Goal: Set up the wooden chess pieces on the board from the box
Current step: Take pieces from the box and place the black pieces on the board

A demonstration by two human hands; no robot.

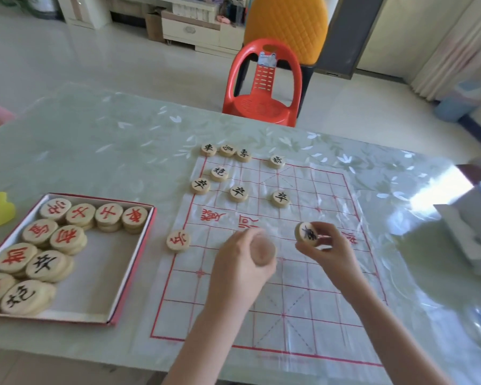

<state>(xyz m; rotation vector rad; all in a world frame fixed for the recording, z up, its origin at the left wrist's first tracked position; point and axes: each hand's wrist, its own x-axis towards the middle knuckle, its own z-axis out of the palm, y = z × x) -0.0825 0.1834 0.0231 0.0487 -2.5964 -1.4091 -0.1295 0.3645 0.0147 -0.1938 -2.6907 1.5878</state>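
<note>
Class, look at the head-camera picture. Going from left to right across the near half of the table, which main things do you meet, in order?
Box of wooden pieces → lone red-marked piece at the board's left edge → left hand, closed around a piece → right hand, fingers holding a black-marked piece above the board.

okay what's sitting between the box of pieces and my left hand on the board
One red-marked piece lies flat at the board's left edge, between the box and the left hand; otherwise bare, in the head view.
</note>
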